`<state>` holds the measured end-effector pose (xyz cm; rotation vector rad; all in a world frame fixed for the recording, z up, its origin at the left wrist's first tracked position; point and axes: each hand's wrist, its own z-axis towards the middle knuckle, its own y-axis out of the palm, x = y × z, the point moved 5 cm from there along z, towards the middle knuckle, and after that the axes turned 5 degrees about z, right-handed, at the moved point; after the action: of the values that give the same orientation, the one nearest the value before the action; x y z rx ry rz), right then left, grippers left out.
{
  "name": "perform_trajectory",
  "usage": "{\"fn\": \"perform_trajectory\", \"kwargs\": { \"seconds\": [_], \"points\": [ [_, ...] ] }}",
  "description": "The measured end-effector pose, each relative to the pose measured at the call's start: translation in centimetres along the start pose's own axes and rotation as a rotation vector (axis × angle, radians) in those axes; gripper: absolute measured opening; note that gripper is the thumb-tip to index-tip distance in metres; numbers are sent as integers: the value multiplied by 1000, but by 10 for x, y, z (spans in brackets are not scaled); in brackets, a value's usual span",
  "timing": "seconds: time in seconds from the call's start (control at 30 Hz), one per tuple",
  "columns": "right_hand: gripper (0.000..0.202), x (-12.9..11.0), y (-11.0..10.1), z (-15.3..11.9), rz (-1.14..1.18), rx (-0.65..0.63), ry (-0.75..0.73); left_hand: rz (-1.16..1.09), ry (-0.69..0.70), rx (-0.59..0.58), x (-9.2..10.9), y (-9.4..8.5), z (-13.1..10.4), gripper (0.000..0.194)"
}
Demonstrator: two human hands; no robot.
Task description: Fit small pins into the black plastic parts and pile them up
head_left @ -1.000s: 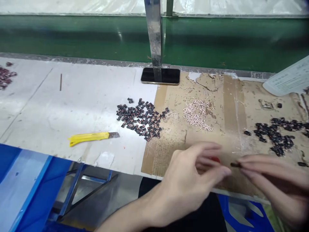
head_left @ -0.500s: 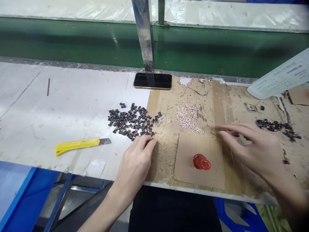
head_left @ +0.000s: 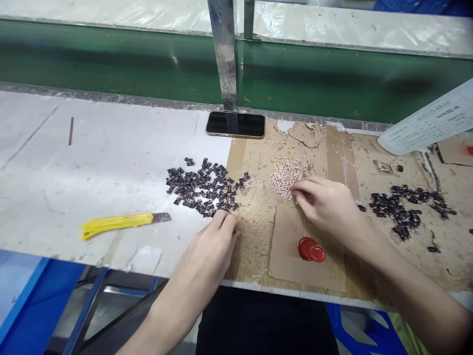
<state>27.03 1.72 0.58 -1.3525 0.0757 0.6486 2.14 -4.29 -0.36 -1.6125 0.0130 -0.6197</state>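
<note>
My left hand [head_left: 212,246] rests at the near edge of a loose pile of small black pieces [head_left: 201,187] with coppery spots. Its fingers are curled together, and whatever they hold is hidden. Over on the cardboard, my right hand [head_left: 328,204] has thumb and forefinger pinched at the right side of a heap of tiny pinkish bits [head_left: 284,177]; anything between the tips is too small to make out. Below that hand, a red blob of paste [head_left: 311,249] sits on a cardboard square [head_left: 288,266]. More black pieces [head_left: 397,209] lie scattered right of my right hand.
A yellow utility knife [head_left: 118,223] with its blade out lies on the left. At the back, a phone [head_left: 235,124] lies by the foot of a metal post [head_left: 225,59]. A white printed container [head_left: 424,121] leans in from the right. A thin brown strip [head_left: 71,131] lies far left.
My right hand has moved left from beside the right-hand black pieces to the pinkish heap, uncovering more of those black pieces. My left hand has stayed nearly in place, its fingers shifting slightly.
</note>
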Motion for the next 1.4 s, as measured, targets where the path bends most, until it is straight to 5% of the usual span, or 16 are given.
{"fn": "perform_trajectory", "kwargs": {
  "seconds": [0.17,0.4,0.6,0.8,1.17,1.27,1.4],
  "points": [
    [19,0,-12,0,117,116,71,-293,-38,197,9,-13,3,15],
    [8,16,-25,-7,393,244,272,-674,-32,496,50,-17,22,15],
    [10,16,-25,-23,935,227,500,-639,104,611,78,-13,44,12],
    [14,-17,-23,-43,1431,101,671,-558,202,666,94,-14,43,12],
    [14,-15,-35,-62,1231,68,548,-553,321,531,97,-21,33,13],
    [13,-19,-39,-66,1158,52,477,-816,162,377,95,-17,36,13],
    [11,-34,-51,-69,919,138,320,-1417,-246,-41,96,6,34,9]
  ]
}}
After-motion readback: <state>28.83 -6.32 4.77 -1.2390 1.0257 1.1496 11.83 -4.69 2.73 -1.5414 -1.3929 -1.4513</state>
